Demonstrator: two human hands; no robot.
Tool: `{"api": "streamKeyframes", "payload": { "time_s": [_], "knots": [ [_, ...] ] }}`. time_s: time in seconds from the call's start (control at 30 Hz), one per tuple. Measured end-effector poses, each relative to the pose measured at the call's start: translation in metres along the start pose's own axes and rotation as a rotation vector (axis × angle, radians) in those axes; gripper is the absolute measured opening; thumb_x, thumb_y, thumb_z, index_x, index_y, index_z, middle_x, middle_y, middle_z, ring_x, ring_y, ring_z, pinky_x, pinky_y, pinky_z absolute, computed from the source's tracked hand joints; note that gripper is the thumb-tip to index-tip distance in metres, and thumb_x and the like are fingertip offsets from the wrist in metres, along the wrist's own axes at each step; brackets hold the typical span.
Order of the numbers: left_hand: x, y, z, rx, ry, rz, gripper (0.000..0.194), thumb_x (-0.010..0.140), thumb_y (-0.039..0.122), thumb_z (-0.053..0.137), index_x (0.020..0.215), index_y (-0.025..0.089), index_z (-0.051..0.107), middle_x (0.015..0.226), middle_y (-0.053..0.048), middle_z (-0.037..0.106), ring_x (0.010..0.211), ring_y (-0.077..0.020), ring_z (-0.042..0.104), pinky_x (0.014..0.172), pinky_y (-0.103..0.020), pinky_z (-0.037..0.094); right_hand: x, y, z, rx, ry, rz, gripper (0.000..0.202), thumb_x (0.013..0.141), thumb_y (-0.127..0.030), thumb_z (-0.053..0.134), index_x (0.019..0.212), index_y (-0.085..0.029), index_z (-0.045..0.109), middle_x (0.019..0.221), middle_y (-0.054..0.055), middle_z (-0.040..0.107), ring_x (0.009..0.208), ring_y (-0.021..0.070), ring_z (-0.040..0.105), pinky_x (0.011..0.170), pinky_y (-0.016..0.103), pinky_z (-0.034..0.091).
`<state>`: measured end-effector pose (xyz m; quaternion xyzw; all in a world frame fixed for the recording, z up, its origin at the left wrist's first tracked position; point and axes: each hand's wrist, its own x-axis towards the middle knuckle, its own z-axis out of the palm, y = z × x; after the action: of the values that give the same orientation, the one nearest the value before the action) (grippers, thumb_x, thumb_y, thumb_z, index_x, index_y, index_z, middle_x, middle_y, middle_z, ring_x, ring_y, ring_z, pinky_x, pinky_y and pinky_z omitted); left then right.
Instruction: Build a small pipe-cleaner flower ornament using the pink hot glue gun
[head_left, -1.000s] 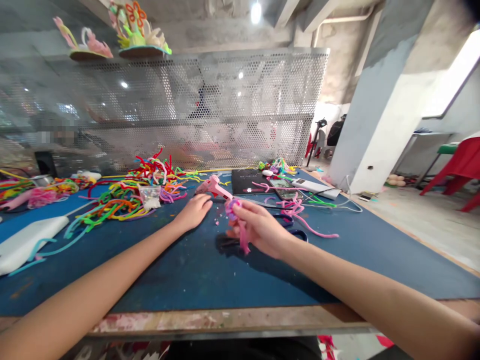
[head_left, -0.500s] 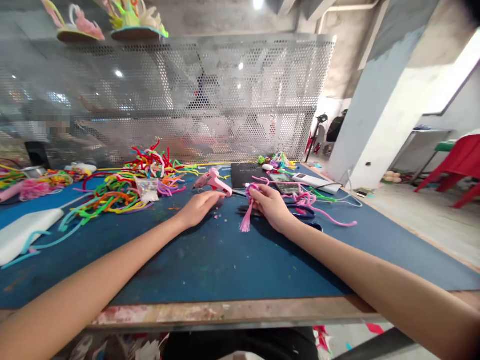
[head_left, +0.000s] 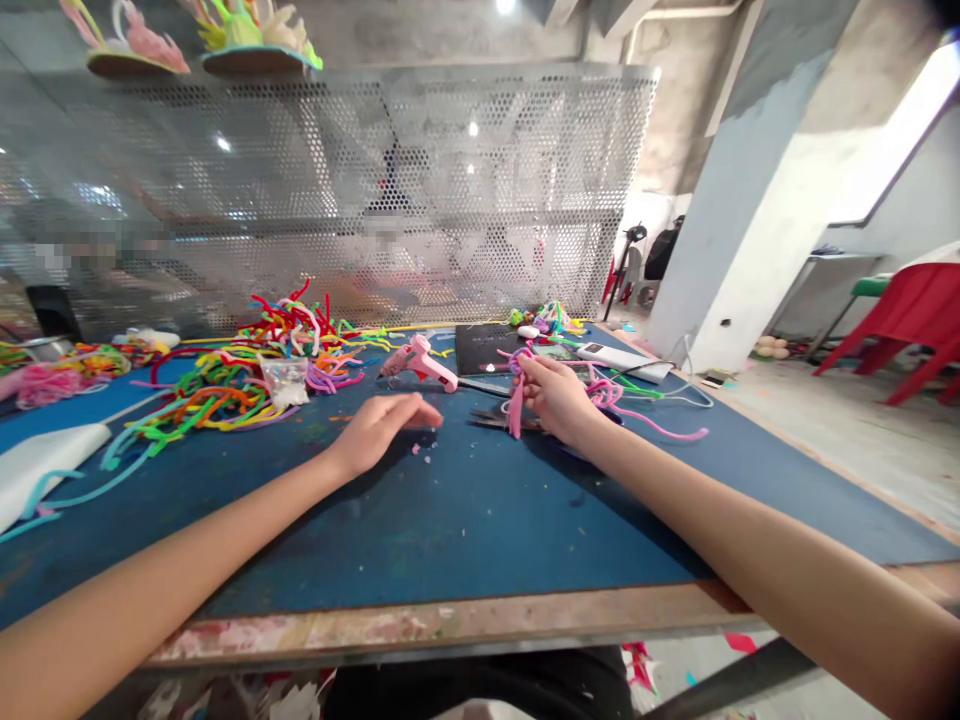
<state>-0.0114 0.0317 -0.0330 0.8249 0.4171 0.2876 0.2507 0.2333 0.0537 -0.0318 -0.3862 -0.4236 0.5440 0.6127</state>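
Note:
A small pink and purple ornament with a hanging pink tassel (head_left: 516,410) is pinched in the fingers of my right hand (head_left: 556,398), just above the mat. My left hand (head_left: 382,432) hovers over the blue mat with its fingers stretched out and nothing in them. Beyond it, a pink glue gun (head_left: 420,364) rests on the mat, apart from the fingers. Scissors (head_left: 489,420) lie under and behind the tassel, partly covered by my right hand. Pink pipe cleaners (head_left: 660,428) curl out to the right of that hand.
A tangle of colourful pipe cleaners (head_left: 217,400) and a clear bag of small pieces (head_left: 285,380) lie left. Behind are a black box (head_left: 480,350) and a white power bank (head_left: 622,362) with a cable. A perforated metal screen (head_left: 337,200) borders the table's back.
My left hand has let go of the glue gun and drawn back toward me and left. The right hand still holds the tasselled ornament, shifted slightly right.

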Motion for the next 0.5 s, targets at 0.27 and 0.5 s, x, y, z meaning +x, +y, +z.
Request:
{"api": "streamKeyframes", "payload": {
  "time_s": [0.27,0.5],
  "knots": [
    [0.009,-0.001,0.023,0.550,-0.243,-0.004,0.076,0.087,0.061,0.031,0.139,0.005,0.036,0.151,-0.020,0.023,0.141,-0.0290,0.017,0.113,-0.044,0.015,-0.002,-0.010,0.001,0.000,0.020,0.011,0.023,0.073,-0.032,0.069,0.068,-0.018,0.051,0.055,-0.004,0.050,0.046,0.0051,0.042,0.045,0.018,0.036],
    [-0.015,0.021,0.017,0.091,-0.180,0.037,0.052,0.094,0.049,0.025,0.123,0.018,0.055,0.134,-0.009,0.055,0.124,-0.0216,0.049,0.105,-0.035,0.035,-0.001,-0.012,0.000,0.016,0.037,0.032,0.018,0.078,-0.026,0.064,0.068,-0.017,0.052,0.054,-0.003,0.051,0.044,0.0053,0.042,0.045,0.018,0.036]
  ]
}}
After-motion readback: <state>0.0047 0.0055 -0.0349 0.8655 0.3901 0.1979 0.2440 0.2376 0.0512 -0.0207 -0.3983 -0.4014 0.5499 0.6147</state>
